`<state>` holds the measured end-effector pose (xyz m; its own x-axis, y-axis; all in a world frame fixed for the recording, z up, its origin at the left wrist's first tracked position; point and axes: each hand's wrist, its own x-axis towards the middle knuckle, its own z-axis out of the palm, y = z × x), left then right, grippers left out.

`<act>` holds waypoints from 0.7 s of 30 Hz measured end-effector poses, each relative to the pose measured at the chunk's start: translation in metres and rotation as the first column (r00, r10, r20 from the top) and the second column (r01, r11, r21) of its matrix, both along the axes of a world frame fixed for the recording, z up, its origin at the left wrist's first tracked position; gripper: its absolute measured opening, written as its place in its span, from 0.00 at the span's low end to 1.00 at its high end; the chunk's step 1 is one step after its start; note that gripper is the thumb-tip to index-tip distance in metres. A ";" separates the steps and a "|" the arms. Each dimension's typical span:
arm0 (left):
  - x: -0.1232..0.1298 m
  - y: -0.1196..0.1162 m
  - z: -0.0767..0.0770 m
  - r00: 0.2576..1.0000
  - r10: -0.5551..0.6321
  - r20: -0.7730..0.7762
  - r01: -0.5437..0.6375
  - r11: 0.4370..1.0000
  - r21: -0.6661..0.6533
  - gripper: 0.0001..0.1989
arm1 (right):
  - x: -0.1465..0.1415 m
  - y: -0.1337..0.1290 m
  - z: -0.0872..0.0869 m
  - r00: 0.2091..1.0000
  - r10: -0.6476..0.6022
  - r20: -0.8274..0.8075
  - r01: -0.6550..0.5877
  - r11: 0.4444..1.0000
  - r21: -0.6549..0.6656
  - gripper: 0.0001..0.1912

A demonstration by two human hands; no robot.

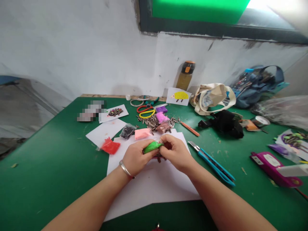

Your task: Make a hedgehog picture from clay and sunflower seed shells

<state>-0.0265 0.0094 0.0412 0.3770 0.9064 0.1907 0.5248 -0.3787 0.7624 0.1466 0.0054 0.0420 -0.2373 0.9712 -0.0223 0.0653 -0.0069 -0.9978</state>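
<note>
- L hand (137, 157) & R hand (174, 153): both closed, gripping bright green modelling clay lump (152, 147)
- Lump: between hands, touching both, above white paper sheet (154, 189) on green counter (48, 179)
- 12 o'clock: pink clay block (142, 133), striped sunflower seeds (149, 122) just past it
- 3 o'clock: blue plastic utility knife (211, 163), on counter
- Silver bangle (125, 169) on L wrist

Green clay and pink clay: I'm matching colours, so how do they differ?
The green clay is pinched between the left hand and right hand, while the pink clay lies on white paper. The green clay looks squashed and rounded; the pink clay is a squarish block. Both look like modelling clay.
</note>
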 end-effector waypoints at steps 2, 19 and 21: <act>-0.001 0.002 0.000 0.999 0.036 -0.004 -0.036 0.999 -0.001 0.11 | 0.005 0.003 0.000 0.995 0.054 -0.083 -0.058 0.997 -0.055 0.05; -0.003 0.005 0.004 0.999 0.020 0.035 -0.011 0.968 -0.252 0.14 | 0.014 0.006 0.001 0.955 0.236 -0.181 -0.258 0.960 -0.110 0.08; -0.002 0.005 0.004 0.998 0.016 0.060 0.000 0.967 -0.254 0.14 | 0.014 0.007 -0.001 0.956 0.233 -0.176 -0.253 0.962 -0.102 0.08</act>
<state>-0.0289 0.0141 0.0454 0.3645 0.9309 -0.0232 0.4769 -0.1652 0.8633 0.1610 0.0120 0.0409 -0.4759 0.8759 -0.0795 -0.0811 -0.1337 -0.9877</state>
